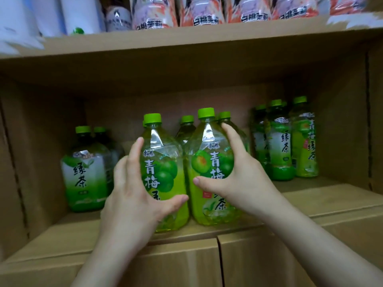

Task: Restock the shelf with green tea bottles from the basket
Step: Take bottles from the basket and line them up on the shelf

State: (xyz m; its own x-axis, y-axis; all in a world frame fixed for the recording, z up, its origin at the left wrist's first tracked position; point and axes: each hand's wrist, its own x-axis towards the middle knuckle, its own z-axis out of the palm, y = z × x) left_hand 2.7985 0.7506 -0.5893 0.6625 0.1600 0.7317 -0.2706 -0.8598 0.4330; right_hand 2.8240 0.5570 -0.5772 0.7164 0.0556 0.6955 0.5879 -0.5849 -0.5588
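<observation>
Green faceted plastic bottles point(163, 177), cardboard shelf point(331, 199)

Matt brown cardboard throughout the shelf point(331, 206). On the shelf, glossy clear plastic with shiny film labels: left front bottle point(163, 177), right front bottle point(207, 146). Smooth green plastic caps point(152, 118).
</observation>
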